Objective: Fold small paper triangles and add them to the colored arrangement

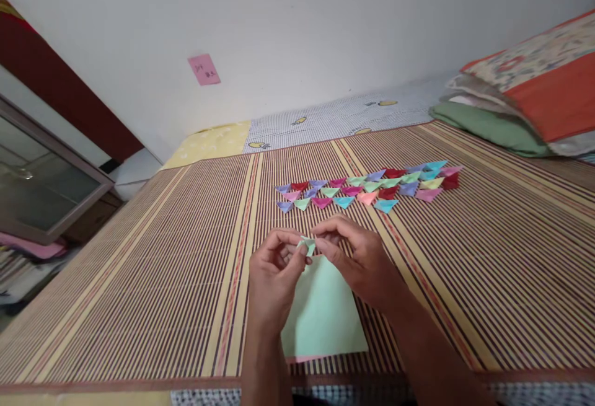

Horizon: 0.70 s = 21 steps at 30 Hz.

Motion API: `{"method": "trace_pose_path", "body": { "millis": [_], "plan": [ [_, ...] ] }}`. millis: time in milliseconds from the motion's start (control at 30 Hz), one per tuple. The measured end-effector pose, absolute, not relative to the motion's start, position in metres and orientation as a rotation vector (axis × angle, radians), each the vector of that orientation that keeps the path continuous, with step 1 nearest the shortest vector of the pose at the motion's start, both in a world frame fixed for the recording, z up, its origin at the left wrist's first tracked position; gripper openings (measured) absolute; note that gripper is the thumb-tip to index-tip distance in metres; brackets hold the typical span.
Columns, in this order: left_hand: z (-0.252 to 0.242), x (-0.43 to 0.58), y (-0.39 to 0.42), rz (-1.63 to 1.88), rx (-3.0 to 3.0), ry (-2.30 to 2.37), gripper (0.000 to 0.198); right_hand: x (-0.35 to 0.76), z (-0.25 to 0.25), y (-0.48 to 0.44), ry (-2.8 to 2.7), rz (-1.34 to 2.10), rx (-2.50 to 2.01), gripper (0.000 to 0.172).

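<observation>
A small folded piece of light green paper (309, 245) is pinched between the fingertips of my left hand (279, 260). My right hand (356, 254) has its thumb and forefinger closed on the other side of the same piece. Below both hands lies a larger light green sheet (328, 316), with a pink edge showing under its near side. Beyond my hands, several small folded paper triangles (344, 202) in blue, red, pink, green and yellow lie in rows.
A striped bamboo mat (153, 269) spreads under everything. Stacked pillows (548, 96) stand at the back right. A pink note (204, 69) is stuck on the white wall (297, 28). At the left is a glass-fronted cabinet door (46, 170).
</observation>
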<state>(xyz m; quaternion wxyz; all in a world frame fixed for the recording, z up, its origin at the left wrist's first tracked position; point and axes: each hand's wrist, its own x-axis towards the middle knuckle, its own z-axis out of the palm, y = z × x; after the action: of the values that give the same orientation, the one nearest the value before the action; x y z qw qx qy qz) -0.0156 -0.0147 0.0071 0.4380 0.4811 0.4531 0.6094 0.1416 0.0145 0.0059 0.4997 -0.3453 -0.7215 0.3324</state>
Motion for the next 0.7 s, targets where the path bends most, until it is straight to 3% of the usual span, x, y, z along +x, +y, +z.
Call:
{"method": "trace_pose_path", "body": {
  "millis": [133,700],
  "plan": [
    [0.007,-0.012,-0.016,1.516,1.323,1.2,0.007,0.139,0.007,0.013,-1.744,0.622,-0.787,0.009],
    [0.003,-0.005,-0.016,1.581,1.473,1.313,0.007,0.132,0.005,0.013,-1.623,0.441,-0.831,0.015]
  ]
}}
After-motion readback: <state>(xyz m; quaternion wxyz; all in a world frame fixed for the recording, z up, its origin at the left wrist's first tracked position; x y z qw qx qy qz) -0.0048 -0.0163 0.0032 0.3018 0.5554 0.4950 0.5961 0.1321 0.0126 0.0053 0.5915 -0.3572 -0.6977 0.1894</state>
